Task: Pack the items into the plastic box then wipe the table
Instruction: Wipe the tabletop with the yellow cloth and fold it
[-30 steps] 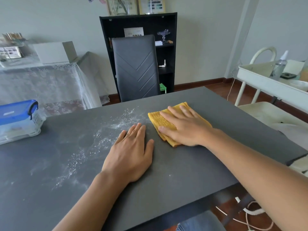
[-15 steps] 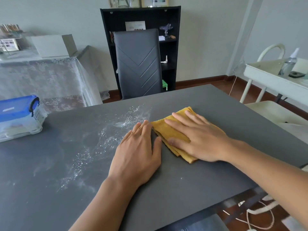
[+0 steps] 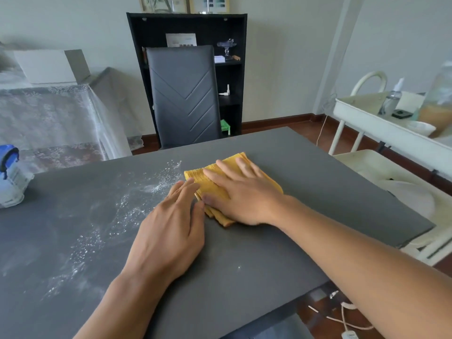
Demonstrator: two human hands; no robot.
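While our right hand (image 3: 241, 195) presses flat, fingers straight, on the folded yellow cloth (image 3: 217, 182), our left hand (image 3: 168, 231) lies open on the grey table (image 3: 305, 192) just beside it, fingertips touching the cloth's edge. White powder (image 3: 137, 204) lies left of that hand; the plastic box (image 3: 11, 177) sits far beyond.

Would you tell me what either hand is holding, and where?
Nothing is gripped: the right hand presses flat on the yellow cloth; the left hand rests beside it.

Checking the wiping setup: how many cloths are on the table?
1. The yellow cloth lies folded mid-table under the right hand, beside the left hand. None other shows.
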